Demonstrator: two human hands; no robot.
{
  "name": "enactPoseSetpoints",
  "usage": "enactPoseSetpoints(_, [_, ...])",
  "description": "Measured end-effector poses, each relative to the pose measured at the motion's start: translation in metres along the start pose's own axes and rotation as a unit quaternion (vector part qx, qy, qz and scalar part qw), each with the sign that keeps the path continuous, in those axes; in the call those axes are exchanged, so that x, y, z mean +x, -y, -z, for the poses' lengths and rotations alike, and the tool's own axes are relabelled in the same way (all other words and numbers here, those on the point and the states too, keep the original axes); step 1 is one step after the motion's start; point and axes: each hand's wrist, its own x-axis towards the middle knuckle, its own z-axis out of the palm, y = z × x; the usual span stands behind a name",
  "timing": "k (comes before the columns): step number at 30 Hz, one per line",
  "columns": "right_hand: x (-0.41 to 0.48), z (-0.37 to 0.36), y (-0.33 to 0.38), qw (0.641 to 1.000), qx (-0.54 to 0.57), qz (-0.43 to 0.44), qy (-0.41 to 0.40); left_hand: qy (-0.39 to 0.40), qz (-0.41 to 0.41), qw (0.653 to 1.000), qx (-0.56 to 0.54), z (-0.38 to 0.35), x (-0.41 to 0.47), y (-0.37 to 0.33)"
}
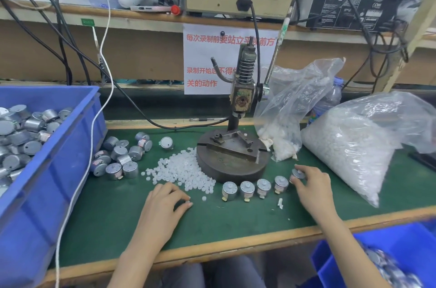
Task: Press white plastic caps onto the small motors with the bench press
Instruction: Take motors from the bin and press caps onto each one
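Head view: our right hand (311, 184) grips a motor (297, 173) with curled fingers at the right end of the row of motors (247, 189). The row is lined up just in front of the bench press (226, 172), apparently staged for pressing. Our left hand (165, 200) pinches one white cap (188, 203) beside the cap pile (181, 169), kept within reach. We see no motor in the press fixture.

L grip (165, 198) palm dn, pinching cap (188, 203); R grip (309, 184) clasps motor (297, 173).
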Motion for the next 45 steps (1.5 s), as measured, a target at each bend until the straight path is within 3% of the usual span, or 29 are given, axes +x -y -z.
enactPoseSetpoints(6, [-0.003,-0.001,0.002,0.998,-0.043,0.003,0.048,-0.006,0.002,1.000,-0.010,0.001,0.000,0.002])
enactPoseSetpoints(11, [-0.010,0.008,0.044,0.998,0.047,0.045,0.001,-0.023,0.014,0.999,-0.034,0.000,0.001,0.003])
enactPoseSetpoints(15, [-0.017,-0.011,0.102,0.984,0.089,0.143,0.058,-0.038,0.035,0.998,-0.031,-0.002,0.001,0.007])
enactPoseSetpoints(19, [-0.018,-0.048,0.158,0.955,0.049,0.265,0.123,-0.042,0.050,0.998,-0.003,-0.005,0.001,0.009])
enactPoseSetpoints(24, [0.010,-0.092,0.222,0.921,-0.061,0.334,0.190,-0.038,0.055,0.998,-0.002,-0.005,0.003,0.010])
enactPoseSetpoints(31, [0.040,-0.139,0.258,0.912,-0.153,0.282,0.256,-0.041,0.076,0.996,-0.025,-0.005,0.005,0.013])
enactPoseSetpoints(39, [0.033,-0.168,0.258,0.931,-0.115,0.293,0.186,-0.025,0.060,0.998,-0.025,-0.008,0.001,0.013])
enactPoseSetpoints(42, [0.030,-0.164,0.251,0.942,-0.062,0.272,0.187,-0.027,0.059,0.997,-0.028,-0.007,0.000,0.011])
enactPoseSetpoints(45, [0.014,-0.148,0.239,0.954,0.105,0.212,0.185,-0.034,0.062,0.997,-0.030,-0.006,0.000,0.010])
